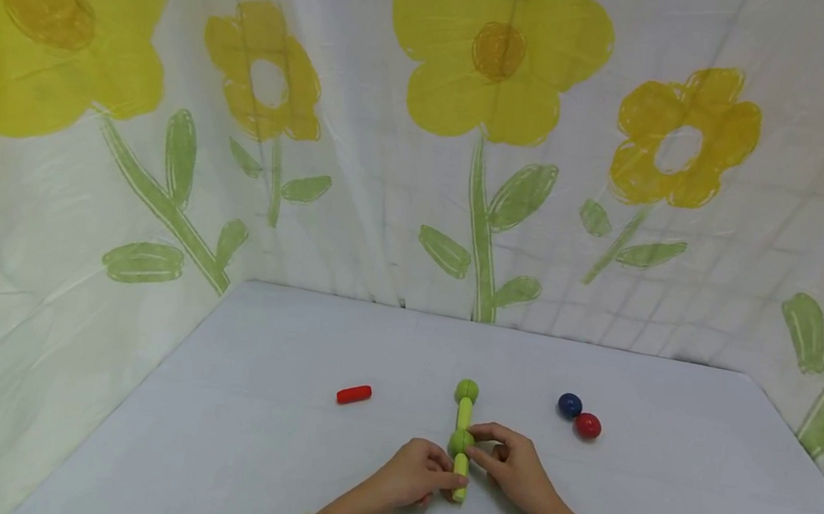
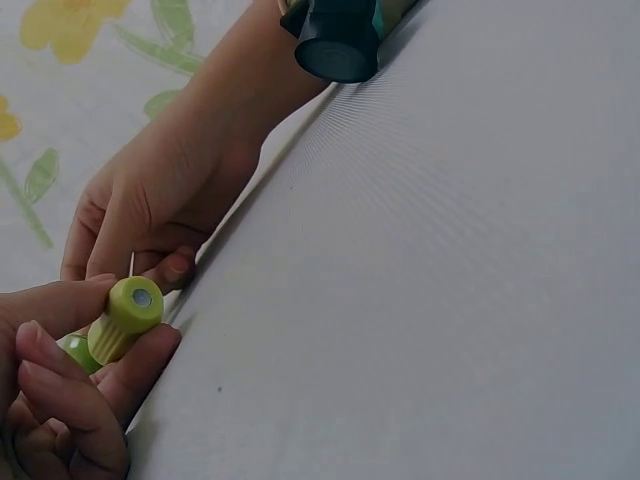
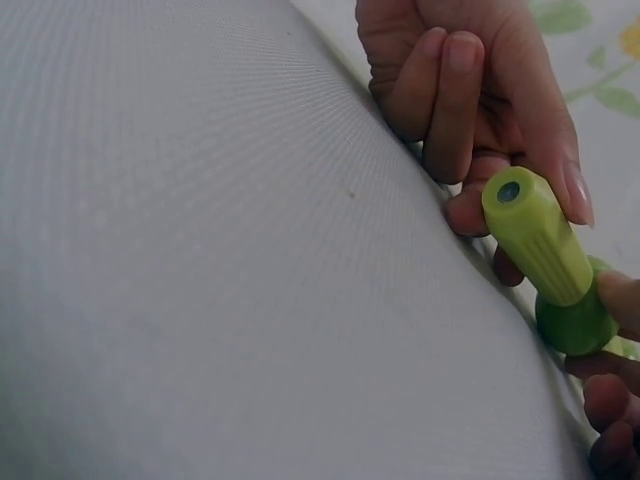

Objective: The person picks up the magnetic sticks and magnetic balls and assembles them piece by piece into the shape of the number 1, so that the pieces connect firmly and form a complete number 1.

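A chain of light green pieces lies in the middle of the table in the head view. At its far end is a green ball [image 1: 467, 390], followed by a green rod [image 1: 465, 413], a middle green ball [image 1: 460, 441] and a nearer ribbed rod [image 1: 461, 467]. My left hand [image 1: 413, 475] pinches this nearer rod between thumb and finger. On the other side, my right hand [image 1: 521, 471] holds the middle ball with thumb and finger. A round grey spot shows on the free end of the ribbed rod [image 3: 545, 240] in the right wrist view.
A short red rod [image 1: 354, 394] lies on the white table [image 1: 212, 437], left of the chain. To the right, a dark blue ball [image 1: 570, 405] and a red ball [image 1: 588, 426] sit side by side. Behind the table hangs a flower-patterned curtain [image 1: 340, 224].
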Demonstrator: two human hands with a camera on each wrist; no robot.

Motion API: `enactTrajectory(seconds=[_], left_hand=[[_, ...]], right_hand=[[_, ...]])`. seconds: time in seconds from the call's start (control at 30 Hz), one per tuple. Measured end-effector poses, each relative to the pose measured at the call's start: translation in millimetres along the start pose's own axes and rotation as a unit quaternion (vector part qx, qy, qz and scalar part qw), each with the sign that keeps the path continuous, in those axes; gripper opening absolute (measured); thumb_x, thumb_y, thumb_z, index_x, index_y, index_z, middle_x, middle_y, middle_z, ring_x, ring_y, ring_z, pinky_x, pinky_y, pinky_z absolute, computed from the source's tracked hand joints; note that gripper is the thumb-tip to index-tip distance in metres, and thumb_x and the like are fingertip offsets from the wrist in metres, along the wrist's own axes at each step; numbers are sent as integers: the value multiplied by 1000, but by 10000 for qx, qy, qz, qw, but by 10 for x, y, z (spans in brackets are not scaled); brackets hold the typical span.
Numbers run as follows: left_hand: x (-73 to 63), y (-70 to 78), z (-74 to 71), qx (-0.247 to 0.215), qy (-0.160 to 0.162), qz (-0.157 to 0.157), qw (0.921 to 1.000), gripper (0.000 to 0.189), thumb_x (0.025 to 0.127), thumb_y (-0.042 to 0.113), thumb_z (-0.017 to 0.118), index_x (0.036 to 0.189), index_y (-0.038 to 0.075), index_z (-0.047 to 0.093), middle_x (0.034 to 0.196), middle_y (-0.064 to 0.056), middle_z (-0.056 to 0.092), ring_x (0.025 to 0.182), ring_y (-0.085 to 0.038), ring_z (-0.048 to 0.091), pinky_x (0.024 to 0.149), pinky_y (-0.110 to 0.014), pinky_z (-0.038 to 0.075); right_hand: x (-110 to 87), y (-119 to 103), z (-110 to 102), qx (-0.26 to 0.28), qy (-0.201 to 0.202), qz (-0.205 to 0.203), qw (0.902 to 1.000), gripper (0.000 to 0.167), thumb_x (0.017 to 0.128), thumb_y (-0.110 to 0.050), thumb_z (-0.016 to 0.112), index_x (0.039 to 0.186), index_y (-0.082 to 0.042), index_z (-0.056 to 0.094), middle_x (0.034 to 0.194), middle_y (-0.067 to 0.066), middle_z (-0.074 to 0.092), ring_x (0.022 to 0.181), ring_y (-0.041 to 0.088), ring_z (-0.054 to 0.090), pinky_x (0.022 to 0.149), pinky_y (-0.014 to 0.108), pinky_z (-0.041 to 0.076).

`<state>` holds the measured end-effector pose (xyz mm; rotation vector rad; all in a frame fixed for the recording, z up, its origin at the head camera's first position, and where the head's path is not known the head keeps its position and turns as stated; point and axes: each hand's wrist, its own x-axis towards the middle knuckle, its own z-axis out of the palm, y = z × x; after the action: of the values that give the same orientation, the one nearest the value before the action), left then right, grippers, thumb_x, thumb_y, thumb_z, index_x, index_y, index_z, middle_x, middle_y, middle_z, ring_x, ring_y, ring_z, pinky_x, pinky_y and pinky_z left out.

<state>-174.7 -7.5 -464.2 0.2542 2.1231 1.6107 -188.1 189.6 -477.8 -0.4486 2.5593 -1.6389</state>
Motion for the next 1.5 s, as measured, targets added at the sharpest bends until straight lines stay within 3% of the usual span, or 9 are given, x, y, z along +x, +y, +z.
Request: enactTrajectory(seconds=[1.17, 1.5], left_hand=[[-10, 33, -6, -78, -16, -51, 10000, 16, 87, 17, 74, 84, 4, 64, 63, 0, 64, 41, -5, 38, 40, -17, 29], [-14, 10, -6, -130, 12, -3, 9999, 16, 87, 16, 74, 83, 4, 64, 63, 1, 64, 41, -5, 37, 40, -17, 29]], right_hand=[[7, 17, -18, 21, 31, 191, 9998, 32, 90, -20, 71, 117, -3, 66, 111, 15, 65, 48, 6, 45, 46, 20, 37], [10, -10, -8, 153, 69, -91, 9998, 32, 89, -16, 72, 115, 2, 64, 108, 17, 66, 46, 5, 44, 44, 20, 37]])
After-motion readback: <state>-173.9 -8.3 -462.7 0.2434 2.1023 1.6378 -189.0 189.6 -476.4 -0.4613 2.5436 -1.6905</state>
